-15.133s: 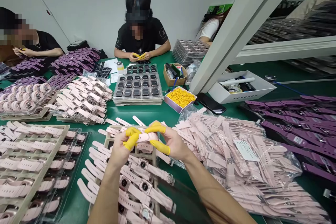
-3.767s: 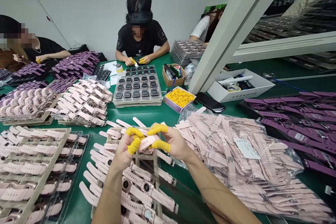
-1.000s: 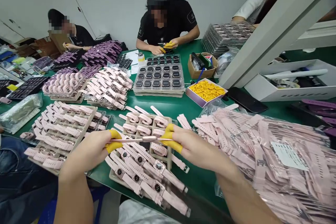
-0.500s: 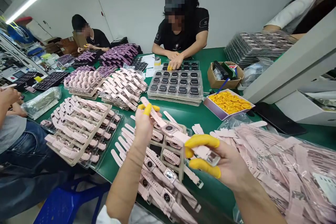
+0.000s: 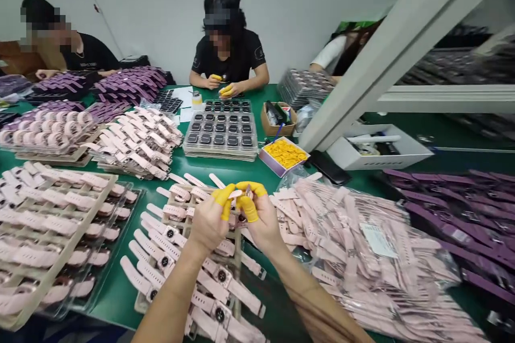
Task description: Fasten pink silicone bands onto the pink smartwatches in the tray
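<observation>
My left hand (image 5: 211,217), with yellow finger cots on its fingertips, pinches the pale end of a pink smartwatch's strap (image 5: 235,193). Facing it, my right hand (image 5: 261,220), also in yellow cots, grips the same watch near its buckle. The two strap ends are close together between my fingertips; my hands hide most of the watch. Below and around my forearms, several pink smartwatches (image 5: 222,276) lie stretched out in slanting rows over a beige tray, some with their round back sensors up. Just right of my right hand are loose pink straps (image 5: 287,211).
Bagged pink straps (image 5: 350,246) cover the right, with purple straps (image 5: 450,214) beyond. Trays of pink watches (image 5: 52,220) stand at left. Ahead are stacked trays of dark watch faces (image 5: 221,142), a box of yellow finger cots (image 5: 285,155), and a co-worker (image 5: 227,59). A slanted post (image 5: 386,48) rises at right.
My hands have come together, bringing the strap ends of the stretched-out watch close to each other. My view has turned right. The co-worker opposite has raised both hands from the trays.
</observation>
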The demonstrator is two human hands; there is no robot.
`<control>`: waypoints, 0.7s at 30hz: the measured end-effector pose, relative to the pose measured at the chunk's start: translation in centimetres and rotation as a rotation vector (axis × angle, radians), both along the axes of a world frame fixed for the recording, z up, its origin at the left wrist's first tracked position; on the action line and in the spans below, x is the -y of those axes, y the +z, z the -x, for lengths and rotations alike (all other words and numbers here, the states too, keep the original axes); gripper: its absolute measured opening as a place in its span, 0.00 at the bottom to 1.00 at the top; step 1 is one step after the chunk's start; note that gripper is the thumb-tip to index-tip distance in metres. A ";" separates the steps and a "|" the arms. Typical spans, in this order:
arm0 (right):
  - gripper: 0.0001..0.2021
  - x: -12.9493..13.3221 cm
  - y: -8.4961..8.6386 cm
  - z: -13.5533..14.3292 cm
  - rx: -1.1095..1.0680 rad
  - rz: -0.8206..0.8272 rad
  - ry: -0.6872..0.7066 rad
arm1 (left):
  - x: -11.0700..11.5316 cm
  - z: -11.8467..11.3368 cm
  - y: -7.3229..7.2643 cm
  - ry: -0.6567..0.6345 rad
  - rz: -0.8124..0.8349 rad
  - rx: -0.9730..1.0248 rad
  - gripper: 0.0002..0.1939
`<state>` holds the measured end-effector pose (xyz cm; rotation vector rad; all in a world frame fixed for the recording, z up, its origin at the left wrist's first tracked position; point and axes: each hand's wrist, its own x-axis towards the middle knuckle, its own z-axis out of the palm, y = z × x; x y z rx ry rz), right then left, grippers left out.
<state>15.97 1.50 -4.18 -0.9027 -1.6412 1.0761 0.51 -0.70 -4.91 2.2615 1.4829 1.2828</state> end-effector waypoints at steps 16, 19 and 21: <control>0.16 0.2 -0.1 1.0 -0.422 0.252 -0.048 | 0.1 -0.8 0.2 0.115 -0.297 -0.242 0.32; 0.16 0.3 0.1 1.1 -0.435 0.279 -0.043 | 0.2 -1.0 0.2 0.129 -0.302 -0.208 0.32; 0.14 0.2 0.1 0.9 -0.343 0.234 -0.071 | 0.5 -1.1 0.3 0.080 -0.212 -0.079 0.31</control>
